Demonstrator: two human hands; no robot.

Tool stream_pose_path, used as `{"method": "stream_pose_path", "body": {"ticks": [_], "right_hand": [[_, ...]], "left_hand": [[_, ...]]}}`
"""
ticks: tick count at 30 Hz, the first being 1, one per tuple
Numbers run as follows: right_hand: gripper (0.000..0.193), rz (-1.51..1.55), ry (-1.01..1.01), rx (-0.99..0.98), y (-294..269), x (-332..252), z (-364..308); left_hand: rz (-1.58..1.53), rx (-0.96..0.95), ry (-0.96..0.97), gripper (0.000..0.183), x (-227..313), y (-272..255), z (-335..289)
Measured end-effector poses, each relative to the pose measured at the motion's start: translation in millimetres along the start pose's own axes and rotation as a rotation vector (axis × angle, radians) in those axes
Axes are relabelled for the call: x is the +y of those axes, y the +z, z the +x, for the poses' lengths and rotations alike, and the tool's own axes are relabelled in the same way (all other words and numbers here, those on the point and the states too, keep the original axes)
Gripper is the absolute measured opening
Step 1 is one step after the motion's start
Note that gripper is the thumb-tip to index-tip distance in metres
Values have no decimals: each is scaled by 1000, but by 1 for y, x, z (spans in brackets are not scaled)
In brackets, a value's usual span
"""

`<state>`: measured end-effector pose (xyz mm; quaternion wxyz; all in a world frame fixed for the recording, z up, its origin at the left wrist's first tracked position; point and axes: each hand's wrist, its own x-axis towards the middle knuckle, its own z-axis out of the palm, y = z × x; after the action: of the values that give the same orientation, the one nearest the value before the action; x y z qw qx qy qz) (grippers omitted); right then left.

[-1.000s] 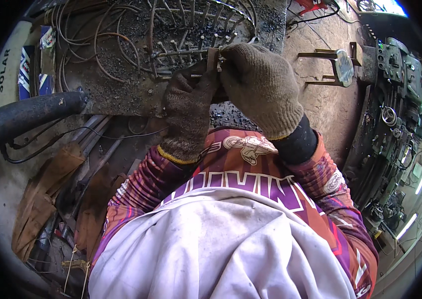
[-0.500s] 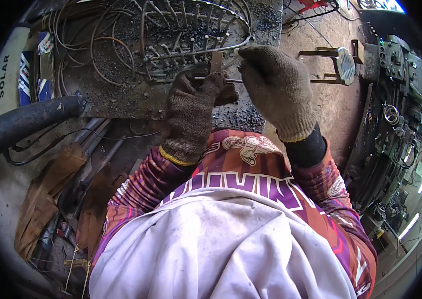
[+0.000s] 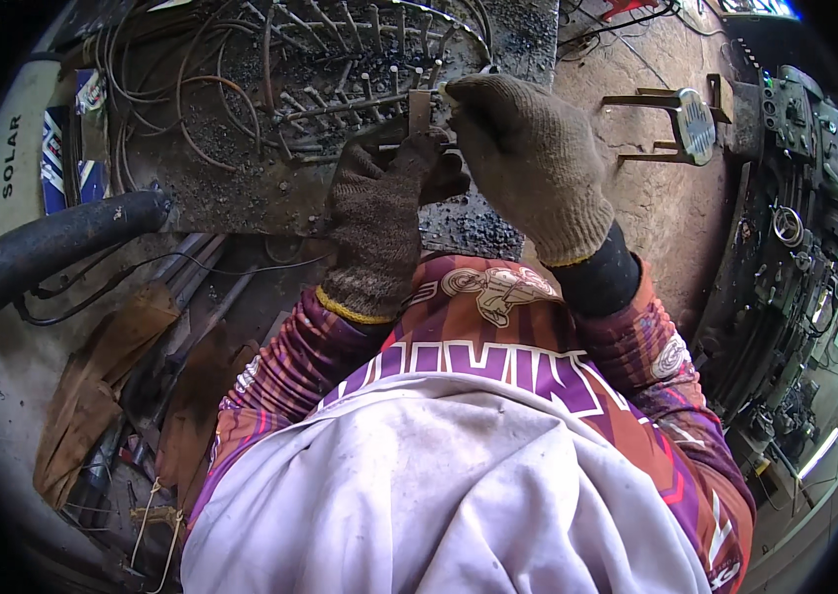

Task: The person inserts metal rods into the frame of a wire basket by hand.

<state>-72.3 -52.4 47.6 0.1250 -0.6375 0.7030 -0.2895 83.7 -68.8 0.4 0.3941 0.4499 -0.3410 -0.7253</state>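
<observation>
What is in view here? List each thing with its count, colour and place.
Flat metal piece: one, brownish, held by the left hand
Thin rod: one, grey, at the left hand, mostly hidden
Pegged frame: one, grey, on the worktable
Cables: several, grey and brown, worktable's left
Grit: many bits, dark, across the worktable
Worktable: one, grey-brown, top centre
Thick pipe: one, black, left
Draped cloths: two, brown, lower left
Machine: one, greenish, far right
Light tubes: at least two, white, right
White cloth: one, over the person's front
Jersey: one, purple-orange, worn
Left hand: one, dark brown glove, centre
Right hand: one, tan glove, centre
</observation>
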Motion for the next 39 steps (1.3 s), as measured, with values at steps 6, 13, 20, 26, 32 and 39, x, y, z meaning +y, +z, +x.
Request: {"method": "stream_pose_path", "body": {"ticks": [6,13,20,26,32,39], "right_hand": [[19,27,-31,-12,4,-3,3],[17,-28,-83,-165,-4,3,5],[22,220,193,44,-23,39,-17],[20,-109,-2,-105,-16,76,-21],[20,-164,-131,-115,-6,88,-15],[22,15,-90,-133,-7,98,-9]], "left_hand": [[167,-16,142,32,-6,-4,0],[151,-33,115,31,-2,-4,-3],[-44,43,-154,24,-14,6,-5],[-62,29,-157,17,-15,30,-2],[-51,276,-52,19,-17,50,-3],[-50,412,37,22,-25,55,-7]]}}
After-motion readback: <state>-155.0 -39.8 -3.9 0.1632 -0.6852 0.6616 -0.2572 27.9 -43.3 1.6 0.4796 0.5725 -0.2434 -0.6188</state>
